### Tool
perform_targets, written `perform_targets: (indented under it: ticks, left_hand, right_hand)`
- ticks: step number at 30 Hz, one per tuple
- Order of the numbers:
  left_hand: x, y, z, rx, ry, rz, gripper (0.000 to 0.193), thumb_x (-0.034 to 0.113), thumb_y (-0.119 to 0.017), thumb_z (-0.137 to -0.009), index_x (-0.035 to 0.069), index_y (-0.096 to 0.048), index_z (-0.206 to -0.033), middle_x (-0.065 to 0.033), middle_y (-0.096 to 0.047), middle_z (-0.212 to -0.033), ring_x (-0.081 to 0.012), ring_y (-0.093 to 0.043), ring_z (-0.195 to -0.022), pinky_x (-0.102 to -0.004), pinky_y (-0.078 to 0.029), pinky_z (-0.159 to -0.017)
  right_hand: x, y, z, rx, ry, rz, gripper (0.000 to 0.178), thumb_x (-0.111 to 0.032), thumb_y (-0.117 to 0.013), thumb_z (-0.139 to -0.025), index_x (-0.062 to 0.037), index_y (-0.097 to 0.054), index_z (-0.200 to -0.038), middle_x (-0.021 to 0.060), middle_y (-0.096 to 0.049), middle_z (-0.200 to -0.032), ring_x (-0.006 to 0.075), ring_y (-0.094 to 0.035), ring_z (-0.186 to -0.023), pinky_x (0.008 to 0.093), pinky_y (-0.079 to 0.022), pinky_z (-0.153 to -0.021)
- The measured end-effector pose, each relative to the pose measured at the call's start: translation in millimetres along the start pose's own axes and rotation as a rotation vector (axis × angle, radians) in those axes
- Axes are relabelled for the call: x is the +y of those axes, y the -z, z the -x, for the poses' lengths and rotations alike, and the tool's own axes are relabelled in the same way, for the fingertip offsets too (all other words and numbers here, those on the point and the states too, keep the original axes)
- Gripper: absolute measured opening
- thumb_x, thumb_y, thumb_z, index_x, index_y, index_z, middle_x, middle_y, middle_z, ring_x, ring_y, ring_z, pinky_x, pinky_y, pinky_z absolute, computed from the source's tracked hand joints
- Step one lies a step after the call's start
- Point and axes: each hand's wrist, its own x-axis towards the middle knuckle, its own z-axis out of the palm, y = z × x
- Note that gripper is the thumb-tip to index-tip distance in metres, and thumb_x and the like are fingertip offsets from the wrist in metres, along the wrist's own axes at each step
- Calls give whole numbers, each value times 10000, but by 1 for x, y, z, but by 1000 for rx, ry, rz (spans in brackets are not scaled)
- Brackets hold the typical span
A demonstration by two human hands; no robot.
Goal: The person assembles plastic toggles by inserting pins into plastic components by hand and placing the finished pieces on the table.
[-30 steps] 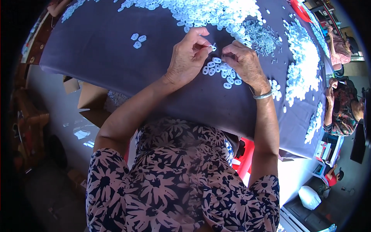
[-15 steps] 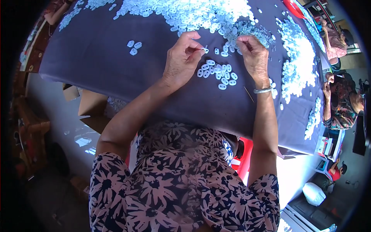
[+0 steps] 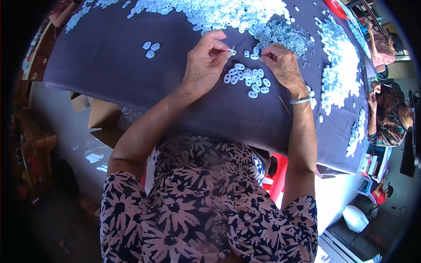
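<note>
Between the thumb and index finger of my left hand (image 3: 205, 61) is a small white oval plastic piece (image 3: 231, 51), with a thin metal pin standing up at it. My right hand (image 3: 284, 65) is closed in a pinch a little to the right; whatever its fingertips hold is too small to make out. A few loose white pieces (image 3: 254, 56) lie between the two hands. Just below them is a cluster of two-holed white ovals (image 3: 248, 82). Beyond my right hand spreads a heap of small metal pins (image 3: 290, 37).
Large piles of white pieces cover the far table (image 3: 228, 13) and the right side (image 3: 337, 65). Three pieces (image 3: 150, 54) lie apart at left. A thin stick (image 3: 283, 104) rests near my right wrist. Other people (image 3: 388, 114) sit along the right; cardboard boxes (image 3: 105, 116) stand below left.
My right hand has moved left, away from the metal pins and closer to my left hand. My left hand has risen slightly, still pinching the white piece.
</note>
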Motion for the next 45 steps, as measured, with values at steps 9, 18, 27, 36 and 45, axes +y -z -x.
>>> perform_targets:
  ticks: [9, 18, 27, 36, 45]
  left_hand:
    - [6, 1, 2, -12, 1, -38, 361, -9, -631, -819, 57, -466, -1132, -81, -657, -820, -129, -632, -719, -260, -514, -683]
    - [6, -2, 2, -10, 33, 18, 320, -3, -633, -844, 47, -508, -1134, 8, -623, -827, -23, -528, -719, -175, -437, -653]
    - [6, 1, 0, -19, -9, -53, 349, -6, -633, -813, 50, -471, -1117, -82, -660, -820, -143, -643, -717, -265, -516, -681]
    - [13, 0, 2, -27, 54, -50, 329, -20, -627, -839, 46, -506, -1138, 0, -616, -835, -27, -544, -731, -183, -457, -675]
    - [1, -2, 2, -47, 28, 17, 351, 9, -649, -802, 36, -484, -1110, -74, -646, -824, -135, -630, -720, -260, -515, -671]
  right_hand:
    - [-9, 11, 2, -13, -190, -175, 49, -27, -605, -847, 1, -569, -827, 10, -563, -724, 82, -532, -654, 234, -438, -621]
    - [-2, 14, 7, -39, -138, -157, 45, -20, -637, -822, -22, -638, -868, -23, -561, -699, 34, -512, -670, 205, -435, -608]
    - [-15, 5, -1, 9, -5, -168, 168, 23, -695, -749, -31, -655, -903, 0, -626, -861, 72, -556, -680, 213, -464, -620]
    - [-11, -7, -4, -19, 183, -6, 179, 21, -682, -752, -40, -648, -917, 66, -627, -857, 205, -638, -739, 284, -507, -642]
    - [-15, -21, -5, 146, 166, 201, 188, 30, -591, -751, -23, -632, -927, 117, -613, -859, 281, -629, -725, 345, -509, -647]
